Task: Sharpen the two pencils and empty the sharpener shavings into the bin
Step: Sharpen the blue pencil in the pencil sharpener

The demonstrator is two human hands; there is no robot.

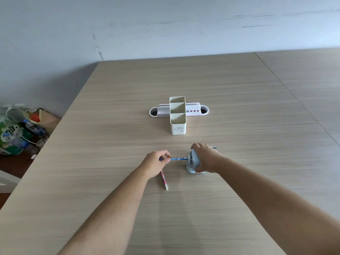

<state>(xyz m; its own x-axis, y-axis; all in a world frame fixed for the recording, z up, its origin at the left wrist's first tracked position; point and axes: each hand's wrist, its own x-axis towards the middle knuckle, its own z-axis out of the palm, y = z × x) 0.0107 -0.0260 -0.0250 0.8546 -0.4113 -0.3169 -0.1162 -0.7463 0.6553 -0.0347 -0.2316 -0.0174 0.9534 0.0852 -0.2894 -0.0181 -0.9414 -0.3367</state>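
Note:
A light blue desktop pencil sharpener (192,162) stands on the wooden table (184,80), and my right hand (206,157) is clasped over its top and far side. A blue pencil (177,159) lies level, its right end at the sharpener's front opening, pinched at its left end by my left hand (156,162). A red-pink pencil (163,179) rests on the table just below my left hand, partly hidden by it. A thin metal crank end (214,147) pokes out behind my right hand.
A cream three-compartment pen holder (178,116) stands beyond the sharpener, in front of a white oblong organiser (202,109). On the floor at the left lies a pile of bags and plastic bottles (16,129). The table's left edge runs diagonally.

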